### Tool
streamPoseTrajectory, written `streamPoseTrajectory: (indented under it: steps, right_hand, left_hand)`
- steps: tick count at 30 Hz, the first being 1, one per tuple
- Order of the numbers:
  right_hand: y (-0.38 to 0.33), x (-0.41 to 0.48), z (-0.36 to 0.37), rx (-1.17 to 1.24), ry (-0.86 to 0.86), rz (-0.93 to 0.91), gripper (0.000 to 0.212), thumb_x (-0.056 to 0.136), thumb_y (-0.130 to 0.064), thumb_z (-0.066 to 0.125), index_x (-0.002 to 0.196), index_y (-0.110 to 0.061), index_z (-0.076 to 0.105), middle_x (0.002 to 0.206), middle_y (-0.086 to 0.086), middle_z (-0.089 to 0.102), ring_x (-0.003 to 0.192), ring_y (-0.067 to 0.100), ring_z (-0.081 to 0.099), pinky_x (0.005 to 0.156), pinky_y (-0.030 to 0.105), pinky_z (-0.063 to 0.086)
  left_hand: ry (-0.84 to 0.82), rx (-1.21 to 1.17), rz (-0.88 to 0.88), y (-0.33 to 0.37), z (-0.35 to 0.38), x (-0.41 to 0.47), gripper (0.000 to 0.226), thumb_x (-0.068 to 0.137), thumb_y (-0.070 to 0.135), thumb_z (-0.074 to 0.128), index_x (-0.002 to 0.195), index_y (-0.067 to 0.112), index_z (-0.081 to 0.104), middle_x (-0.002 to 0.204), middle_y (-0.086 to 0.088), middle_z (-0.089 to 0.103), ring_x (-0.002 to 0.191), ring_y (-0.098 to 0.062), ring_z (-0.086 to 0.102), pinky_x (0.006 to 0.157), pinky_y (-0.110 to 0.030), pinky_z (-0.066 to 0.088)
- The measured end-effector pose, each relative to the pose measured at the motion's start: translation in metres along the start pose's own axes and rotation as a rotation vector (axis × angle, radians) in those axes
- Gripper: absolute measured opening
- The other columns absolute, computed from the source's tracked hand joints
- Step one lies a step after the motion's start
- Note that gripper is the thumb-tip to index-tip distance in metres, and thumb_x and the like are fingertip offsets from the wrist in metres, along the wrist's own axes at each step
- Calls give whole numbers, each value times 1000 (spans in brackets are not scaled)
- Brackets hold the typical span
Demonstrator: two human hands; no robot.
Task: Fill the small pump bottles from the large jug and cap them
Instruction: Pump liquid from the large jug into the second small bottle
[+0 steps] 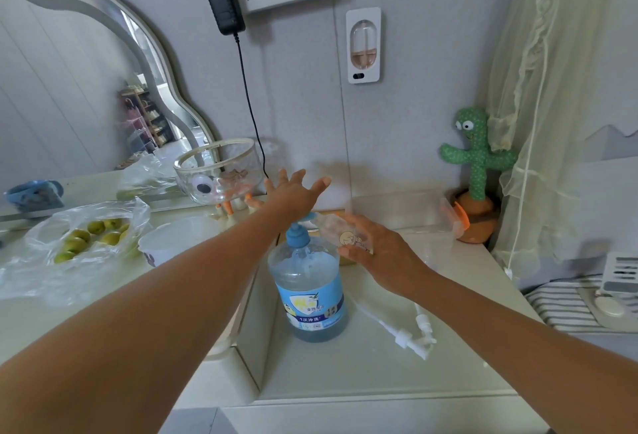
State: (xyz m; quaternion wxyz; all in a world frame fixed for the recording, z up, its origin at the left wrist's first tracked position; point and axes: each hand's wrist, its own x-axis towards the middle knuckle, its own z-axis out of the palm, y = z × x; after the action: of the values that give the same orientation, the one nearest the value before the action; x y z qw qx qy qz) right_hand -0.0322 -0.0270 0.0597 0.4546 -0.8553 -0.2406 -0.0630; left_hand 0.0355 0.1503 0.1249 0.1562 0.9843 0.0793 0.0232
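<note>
Small clear plastic bottle (340,231), tilted, gripped in the right hand (378,254) by curled fingers (349,251); left hand (293,197), fingers spread, presses the large blue-liquid jug (307,288) pump.

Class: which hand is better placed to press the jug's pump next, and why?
Left, probably: the left hand lies flat over the blue pump of the jug, while the right hand holds the small bottle at its spout.

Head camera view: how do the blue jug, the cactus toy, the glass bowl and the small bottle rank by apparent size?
1. Blue jug and cactus toy: look about alike; the jug is nearer, so unranked.
2. Glass bowl.
3. Small bottle, partly hidden by the right hand.
</note>
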Motion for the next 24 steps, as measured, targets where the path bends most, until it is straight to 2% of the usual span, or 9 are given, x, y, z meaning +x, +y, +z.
streamPoseTrajectory:
  steps: [3,5,8,12,13,15,18,21,24]
  right_hand:
    - [0,2,-1,-16,-2,-11,48,91,-29,59,136,-30,44,122,-4,59,107,12,56,74,4,36]
    - [3,4,-1,-12,-3,-8,48,91,-29,59,137,-30,44,124,-3,58,109,13,56,77,10,40]
    - [8,7,1,7,-19,6,52,90,-30,60,139,-29,43,130,-2,57,114,13,55,88,20,43]
    - [10,1,3,66,-47,44,58,90,-29,61,143,-30,39,141,-9,50,121,7,51,92,12,37]
    - [10,0,2,66,-45,46,57,90,-29,61,143,-31,39,140,-10,50,119,6,51,90,10,37]
    - [6,-2,-1,41,-39,33,54,90,-30,61,141,-31,41,135,-6,54,116,10,53,89,15,40]
    - [0,0,-3,26,-22,22,49,90,-30,61,136,-32,44,126,-2,58,111,13,55,89,22,43]
    - [-5,1,-4,3,-8,6,48,90,-28,61,135,-32,45,122,-3,59,106,10,54,80,11,41]
    - [-7,0,-7,-10,-13,-7,47,91,-27,60,135,-31,45,120,-3,58,106,11,54,75,4,36]
  left_hand:
    - [-20,18,45,6,-4,-9,71,96,61,24,153,19,15,161,-12,3,147,-34,-5,116,-50,-5]
    - [-17,58,71,7,0,-8,65,98,58,23,153,24,16,161,-10,4,147,-34,-5,117,-51,-5]
    - [25,77,14,-4,9,7,74,88,74,19,151,35,16,162,-2,0,147,-34,-6,114,-64,-5]
    - [-20,183,48,-9,18,9,90,71,83,-7,149,44,13,161,3,-2,147,-33,-8,110,-69,-5]
    - [-17,141,28,-7,16,8,91,71,86,-2,150,42,14,161,4,-2,148,-32,-8,111,-68,-6]
    - [8,83,-6,-2,11,2,90,75,86,10,150,38,17,161,1,0,148,-32,-5,113,-65,-7]
    - [9,5,-10,2,2,-1,84,84,78,23,152,28,18,161,-10,4,146,-41,-2,115,-62,-1]
    - [0,-9,20,1,-3,-1,84,85,76,25,152,26,17,161,-12,0,146,-40,-5,116,-60,-2]
    - [-13,-7,55,4,-3,-3,77,92,67,27,153,20,18,160,-13,5,148,-33,-2,118,-51,-3]
